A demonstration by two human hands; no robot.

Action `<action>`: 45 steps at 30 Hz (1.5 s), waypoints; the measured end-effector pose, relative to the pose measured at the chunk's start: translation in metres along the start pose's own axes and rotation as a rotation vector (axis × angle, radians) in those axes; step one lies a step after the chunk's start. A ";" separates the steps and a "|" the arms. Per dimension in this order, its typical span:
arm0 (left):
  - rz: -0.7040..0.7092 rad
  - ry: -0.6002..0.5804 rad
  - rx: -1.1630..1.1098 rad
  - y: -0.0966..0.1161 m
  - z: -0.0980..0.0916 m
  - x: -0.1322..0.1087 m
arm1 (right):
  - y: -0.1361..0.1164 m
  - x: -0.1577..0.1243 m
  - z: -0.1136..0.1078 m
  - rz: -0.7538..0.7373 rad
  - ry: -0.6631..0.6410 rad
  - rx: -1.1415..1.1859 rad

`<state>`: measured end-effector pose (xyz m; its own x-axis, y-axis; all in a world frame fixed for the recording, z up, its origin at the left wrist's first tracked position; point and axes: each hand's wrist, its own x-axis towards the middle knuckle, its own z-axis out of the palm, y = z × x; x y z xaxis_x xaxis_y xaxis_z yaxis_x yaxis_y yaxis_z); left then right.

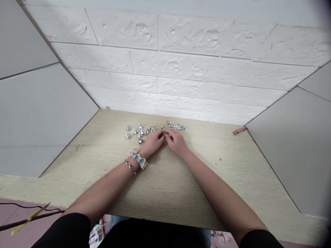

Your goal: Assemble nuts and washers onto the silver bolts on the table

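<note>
My left hand (153, 141) and my right hand (178, 142) meet over the middle of the table, fingertips pinched together. Between them is a small silver bolt (164, 133), mostly hidden by the fingers. Left of the hands stand several bolts fitted with washers (146, 132), most of them resting on their heads. One more bolt (140, 141) lies close to my left wrist. Just beyond my right fingers is a small pile of loose bolts, nuts and washers (179, 126). Another small metal piece (162, 127) sits right behind the fingertips.
A white brick-pattern wall (170, 89) closes off the back of the pale wooden table (165, 186). Grey panels stand at the left (46, 127) and right (289, 148). A red-handled tool (240, 131) lies by the right panel. Cables and a yellow strip (28, 220) show at lower left.
</note>
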<state>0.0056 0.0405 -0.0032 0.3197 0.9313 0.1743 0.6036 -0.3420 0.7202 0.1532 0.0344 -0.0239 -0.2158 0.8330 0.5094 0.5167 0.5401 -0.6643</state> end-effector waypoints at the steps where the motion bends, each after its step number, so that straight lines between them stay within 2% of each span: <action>1: 0.004 0.000 -0.001 0.000 0.000 0.000 | 0.000 0.000 0.000 -0.013 -0.009 -0.009; 8: 0.007 -0.023 0.008 0.002 0.000 -0.001 | -0.001 0.001 -0.001 0.025 -0.033 -0.041; 16: 0.055 -0.045 0.010 -0.002 0.002 -0.002 | -0.003 0.002 0.000 0.152 -0.041 -0.108; 19: 0.050 -0.041 0.051 -0.003 0.003 -0.001 | -0.004 0.003 -0.001 0.164 -0.049 -0.104; 24: 0.023 -0.030 0.048 -0.002 0.002 0.000 | -0.005 0.002 -0.003 0.221 -0.135 -0.037; 26: 0.012 -0.032 0.040 0.000 0.001 0.000 | -0.006 0.002 -0.003 0.230 -0.120 -0.050; 31: 0.019 -0.050 0.012 0.002 -0.001 -0.001 | -0.006 0.000 -0.003 0.227 -0.010 -0.036; 38: 0.018 -0.034 -0.003 0.002 0.000 -0.001 | -0.002 0.001 -0.001 0.058 -0.054 -0.025; 45: 0.036 -0.034 -0.001 0.001 0.000 -0.001 | -0.003 0.002 -0.001 0.113 -0.044 -0.053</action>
<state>0.0059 0.0394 -0.0030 0.3657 0.9137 0.1775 0.5906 -0.3752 0.7145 0.1522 0.0345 -0.0205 -0.1893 0.8932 0.4080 0.5826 0.4366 -0.6855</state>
